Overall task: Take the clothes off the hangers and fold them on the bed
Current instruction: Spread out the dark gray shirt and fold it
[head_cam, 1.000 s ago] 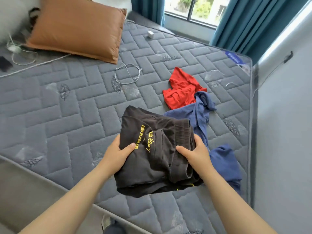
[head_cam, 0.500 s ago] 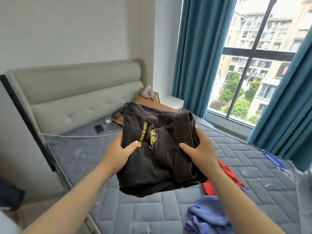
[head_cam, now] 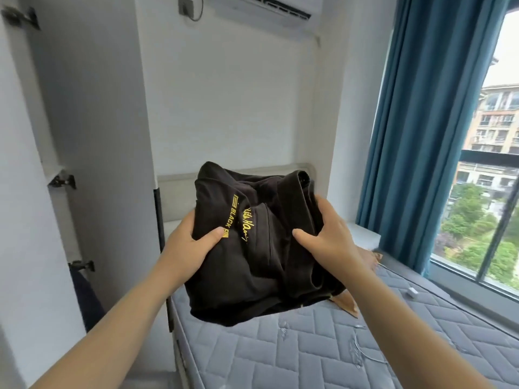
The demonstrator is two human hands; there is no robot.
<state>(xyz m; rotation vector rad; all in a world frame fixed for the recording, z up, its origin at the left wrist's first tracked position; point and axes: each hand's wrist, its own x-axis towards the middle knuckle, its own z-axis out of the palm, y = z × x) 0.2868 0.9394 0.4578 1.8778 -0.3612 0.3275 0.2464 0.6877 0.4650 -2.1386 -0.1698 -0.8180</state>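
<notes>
- We hold 1 folded black garment (head_cam: 261, 265) out in front of us with 2 hands, raised above the head end of the bed (head_cam: 323, 357). Its lower edge hides whether it is clear of the quilted grey surface.
- Yellow lettering runs across the garment's top face, next to the left thumb.
- Left hand (head_cam: 191, 245): clamped on the garment's left edge, thumb pressed on top, fingers hidden beneath the cloth.
- Right hand (head_cam: 330, 237): gripping the right edge, thumb on top, fingers curled round the bunched folds on the far side.
- A brown pillow (head_cam: 346, 303) corner pokes out under the garment's lower right edge and lies on the bed.
- A small white object (head_cam: 412, 292) sits on the bed towards the window side. A thin pale cable (head_cam: 355, 350) lies nearer us.
- A grey headboard (head_cam: 175, 197) stands behind the garment, with an air conditioner (head_cam: 261, 7) high on the white wall.
- A teal curtain (head_cam: 415, 122) hangs to the right, beside the window (head_cam: 500, 192).
- To the left is a white cabinet panel (head_cam: 84, 108) with 3 metal hinges (head_cam: 63, 181).
</notes>
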